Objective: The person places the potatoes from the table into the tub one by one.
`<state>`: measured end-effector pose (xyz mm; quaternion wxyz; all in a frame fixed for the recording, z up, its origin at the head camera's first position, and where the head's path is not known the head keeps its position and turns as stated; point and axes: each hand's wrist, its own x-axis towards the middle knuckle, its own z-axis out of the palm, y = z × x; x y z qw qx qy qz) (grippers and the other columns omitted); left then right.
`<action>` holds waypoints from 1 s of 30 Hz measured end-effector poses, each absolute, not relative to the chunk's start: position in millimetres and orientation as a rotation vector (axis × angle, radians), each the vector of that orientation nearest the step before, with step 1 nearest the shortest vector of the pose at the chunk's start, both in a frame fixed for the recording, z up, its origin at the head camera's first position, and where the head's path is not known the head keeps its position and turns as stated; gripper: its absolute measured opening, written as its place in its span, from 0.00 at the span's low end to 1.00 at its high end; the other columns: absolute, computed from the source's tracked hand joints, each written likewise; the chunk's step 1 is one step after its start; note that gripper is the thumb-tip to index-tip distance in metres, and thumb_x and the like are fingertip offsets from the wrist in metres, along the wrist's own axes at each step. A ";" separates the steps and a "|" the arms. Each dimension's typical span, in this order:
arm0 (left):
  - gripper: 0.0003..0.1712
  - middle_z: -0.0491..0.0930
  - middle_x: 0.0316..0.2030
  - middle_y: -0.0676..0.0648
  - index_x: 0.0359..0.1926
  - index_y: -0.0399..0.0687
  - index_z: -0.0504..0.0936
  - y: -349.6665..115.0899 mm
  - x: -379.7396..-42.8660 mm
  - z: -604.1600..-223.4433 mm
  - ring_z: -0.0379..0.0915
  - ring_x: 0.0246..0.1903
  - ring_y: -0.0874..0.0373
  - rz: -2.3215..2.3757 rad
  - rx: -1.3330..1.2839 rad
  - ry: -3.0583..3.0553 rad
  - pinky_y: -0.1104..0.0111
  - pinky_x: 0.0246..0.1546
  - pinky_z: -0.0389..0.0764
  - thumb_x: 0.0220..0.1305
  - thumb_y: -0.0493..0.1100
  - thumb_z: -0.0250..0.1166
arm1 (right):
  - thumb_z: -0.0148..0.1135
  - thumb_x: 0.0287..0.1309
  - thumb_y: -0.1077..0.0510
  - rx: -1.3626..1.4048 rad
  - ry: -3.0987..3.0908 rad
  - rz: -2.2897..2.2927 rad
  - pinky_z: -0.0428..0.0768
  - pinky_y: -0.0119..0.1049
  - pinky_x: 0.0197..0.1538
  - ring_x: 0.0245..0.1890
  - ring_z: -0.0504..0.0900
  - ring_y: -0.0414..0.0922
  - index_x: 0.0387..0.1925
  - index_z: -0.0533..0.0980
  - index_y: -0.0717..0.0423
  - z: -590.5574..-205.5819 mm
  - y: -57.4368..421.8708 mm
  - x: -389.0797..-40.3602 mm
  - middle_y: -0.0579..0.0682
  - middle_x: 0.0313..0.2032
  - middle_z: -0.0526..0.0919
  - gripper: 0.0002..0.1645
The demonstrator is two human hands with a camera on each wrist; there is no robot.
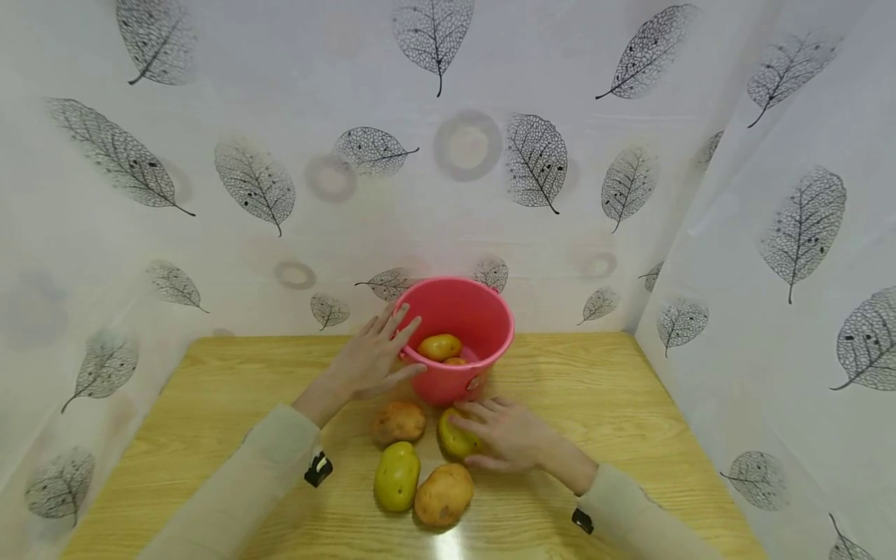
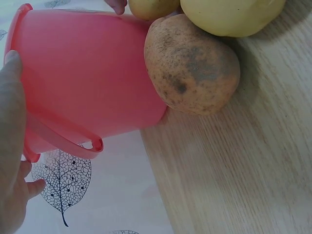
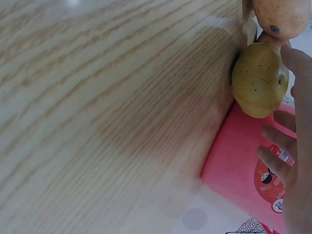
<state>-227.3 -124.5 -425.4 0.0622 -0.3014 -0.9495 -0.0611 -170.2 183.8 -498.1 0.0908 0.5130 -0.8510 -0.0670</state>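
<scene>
Touching a pink bucket (image 1: 441, 390) with the left hand (image 1: 369, 359), right hand (image 1: 509, 437) over a speckled potato (image 1: 455, 444)

The left hand lies at the bucket's left side, fingers straight and spread at the rim, its grip loose. The right hand is relaxed in front of the bucket, fingers over the speckled potato without closing round it; whether they touch it cannot be told. That potato sits just before the bucket. A brown potato (image 1: 399, 423) with dark patches lies at the bucket's front left; farther out from the bucket's front are a green-yellow potato (image 1: 397, 477) and, beside it, a tan potato (image 1: 444, 496). Inside the bucket rests a golden potato (image 1: 439, 347), with part of another potato (image 1: 456, 361) showing. The bucket stands upright on the wooden counter (image 1: 574, 377), a red label (image 3: 264, 187) on its outer wall. Behind the bucket hangs a leaf-print sheet (image 1: 448, 222).
</scene>
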 end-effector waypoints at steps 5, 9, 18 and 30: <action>0.51 0.51 0.84 0.35 0.83 0.44 0.56 -124.6 -226.1 -425.1 0.43 0.85 0.35 -0.176 -0.915 -2.860 0.42 0.82 0.59 0.75 0.71 0.53 | 0.52 0.73 0.29 1.526 -2.550 -0.202 0.82 0.46 0.68 0.69 0.80 0.49 0.76 0.69 0.42 -502.7 181.4 -170.6 0.51 0.74 0.76 0.39; 0.50 0.52 0.84 0.35 0.83 0.43 0.56 -124.7 -225.8 -425.5 0.43 0.85 0.35 -0.166 -0.923 -2.843 0.41 0.82 0.59 0.75 0.70 0.55 | 0.53 0.74 0.29 1.528 -2.560 -0.202 0.83 0.45 0.68 0.70 0.79 0.49 0.76 0.70 0.41 -503.9 179.5 -171.3 0.51 0.75 0.75 0.39; 0.50 0.53 0.83 0.34 0.83 0.42 0.57 -125.7 -227.5 -427.7 0.45 0.84 0.35 -0.157 -0.921 -2.820 0.40 0.80 0.62 0.75 0.70 0.54 | 0.57 0.72 0.30 1.521 -2.612 -0.200 0.84 0.44 0.66 0.68 0.81 0.49 0.77 0.68 0.43 -503.0 174.3 -173.0 0.52 0.75 0.74 0.41; 0.51 0.52 0.84 0.35 0.83 0.43 0.55 -125.6 -229.7 -428.5 0.43 0.85 0.35 -0.167 -0.919 -2.848 0.41 0.81 0.60 0.76 0.71 0.52 | 0.60 0.70 0.30 1.502 -2.644 -0.158 0.82 0.49 0.69 0.68 0.81 0.52 0.76 0.69 0.45 -503.8 183.0 -169.1 0.54 0.74 0.75 0.42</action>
